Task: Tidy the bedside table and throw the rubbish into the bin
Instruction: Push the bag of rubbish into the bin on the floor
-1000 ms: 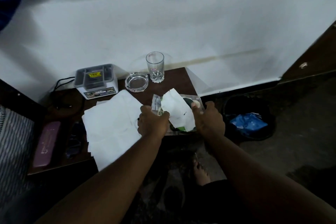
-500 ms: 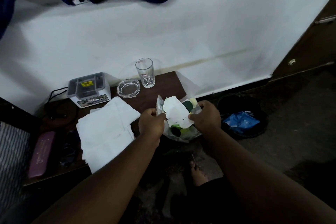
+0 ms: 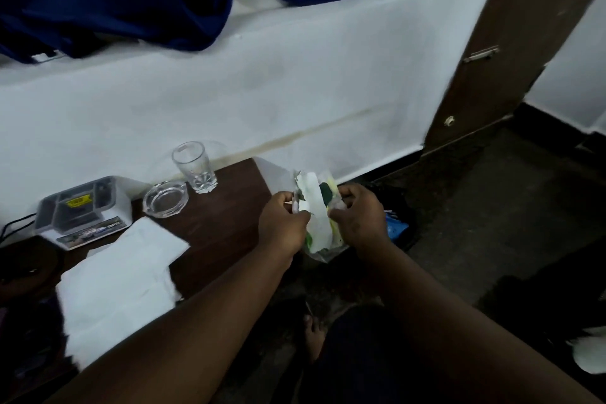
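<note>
Both hands hold a clear plastic bag of rubbish [image 3: 316,223] with white paper and green scraps inside, just off the right edge of the dark wooden bedside table [image 3: 223,223]. My left hand [image 3: 283,223] pinches the bag's left side and my right hand [image 3: 359,216] grips its right side. A black bin [image 3: 405,223] with a blue wrapper [image 3: 396,228] inside sits on the floor behind my right hand, mostly hidden. White paper sheets [image 3: 118,279] lie on the table's front left.
A drinking glass [image 3: 195,167], a glass ashtray [image 3: 165,198] and a small white-and-grey box [image 3: 82,210] stand at the table's back by the white wall. A brown door [image 3: 498,52] is at right. My bare foot [image 3: 314,334] rests on the dark floor below.
My hands have carried the rubbish bag to the right, off the table's edge toward the bin, and drawn it narrower. The view has swung up and right.
</note>
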Motion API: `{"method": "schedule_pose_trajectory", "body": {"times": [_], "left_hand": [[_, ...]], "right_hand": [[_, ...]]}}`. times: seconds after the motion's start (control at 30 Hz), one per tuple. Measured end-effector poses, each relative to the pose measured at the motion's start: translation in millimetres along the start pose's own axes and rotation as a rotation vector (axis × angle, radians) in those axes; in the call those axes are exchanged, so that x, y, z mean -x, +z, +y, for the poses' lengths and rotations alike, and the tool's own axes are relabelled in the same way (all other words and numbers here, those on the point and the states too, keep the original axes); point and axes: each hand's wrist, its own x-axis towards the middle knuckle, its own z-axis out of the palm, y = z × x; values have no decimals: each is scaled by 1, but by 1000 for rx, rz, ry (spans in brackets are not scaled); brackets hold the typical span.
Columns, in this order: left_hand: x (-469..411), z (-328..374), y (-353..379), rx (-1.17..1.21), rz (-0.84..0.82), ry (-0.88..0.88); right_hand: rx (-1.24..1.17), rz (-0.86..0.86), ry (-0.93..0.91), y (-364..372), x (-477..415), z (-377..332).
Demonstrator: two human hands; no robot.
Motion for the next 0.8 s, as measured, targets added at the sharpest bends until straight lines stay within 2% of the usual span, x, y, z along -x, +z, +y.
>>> {"method": "schedule_pose_trajectory", "body": {"times": [0.2, 0.4, 0.6, 0.8], "left_hand": [[-17, 7, 63, 19, -100, 0], [-48, 0, 127, 164, -233, -128], [-84, -28, 182, 114, -391, -190], [-119, -61, 214, 0, -454, -202]], "right_hand": [[-50, 43, 92, -32, -26, 40], [-122, 91, 235, -55, -75, 96], [-174, 113, 361, -49, -125, 153], [-204, 48, 459, -33, -162, 207]]}}
